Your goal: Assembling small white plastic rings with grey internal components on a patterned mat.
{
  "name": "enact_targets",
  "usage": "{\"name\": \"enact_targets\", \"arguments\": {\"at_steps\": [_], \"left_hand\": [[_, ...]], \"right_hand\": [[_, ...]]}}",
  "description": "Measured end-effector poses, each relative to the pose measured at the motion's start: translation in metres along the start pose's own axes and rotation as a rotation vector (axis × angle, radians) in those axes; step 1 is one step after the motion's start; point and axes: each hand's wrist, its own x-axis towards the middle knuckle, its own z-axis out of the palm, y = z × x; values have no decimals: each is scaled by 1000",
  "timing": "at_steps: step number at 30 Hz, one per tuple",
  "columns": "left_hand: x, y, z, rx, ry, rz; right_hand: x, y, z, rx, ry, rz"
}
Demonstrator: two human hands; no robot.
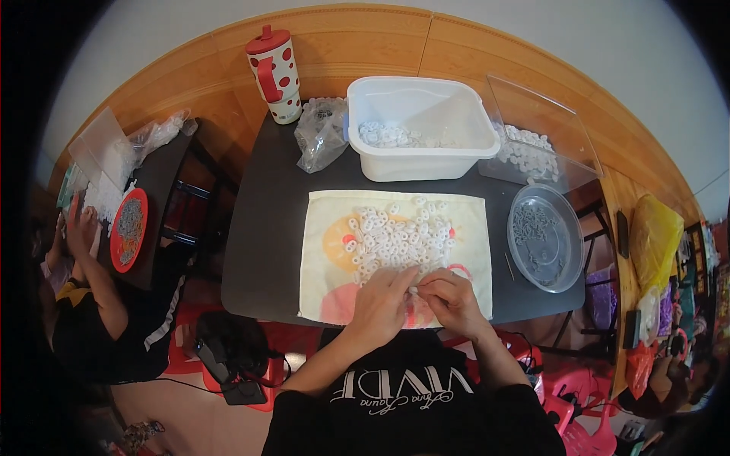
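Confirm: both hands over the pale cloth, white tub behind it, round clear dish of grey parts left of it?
Wrong side: the round clear dish of grey parts sits right of the pale cloth, per the head view. The rest holds.

White two-holed pieces (pixel 399 242), piled, on towel (pixel 473 258)

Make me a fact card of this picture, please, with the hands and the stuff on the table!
Left hand: over the cloth, fingertips at a small white piece
Right hand: fingertips there too; which hand grips is unclear
Cloth: pale yellow, under a pile of white pieces with holes
Tub: white, beyond the cloth, more pieces inside
Round tray: clear, right of the cloth, grey bits inside
Cup: red-spotted, far left corner of the table
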Motion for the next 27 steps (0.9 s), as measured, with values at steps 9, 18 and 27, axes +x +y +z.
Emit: {"name": "enact_targets", "arguments": {"at_steps": [9,18,27], "left_hand": [[0,-1,1,-27,2,-2],[4,2,-4,-12,-58,13],[-2,-3,-3,-55,-20,37]], "right_hand": [[0,1,1,4,5,13],[-3,3,0,-12,16,7],[1,2,-1,-42,-2,-71]]}}
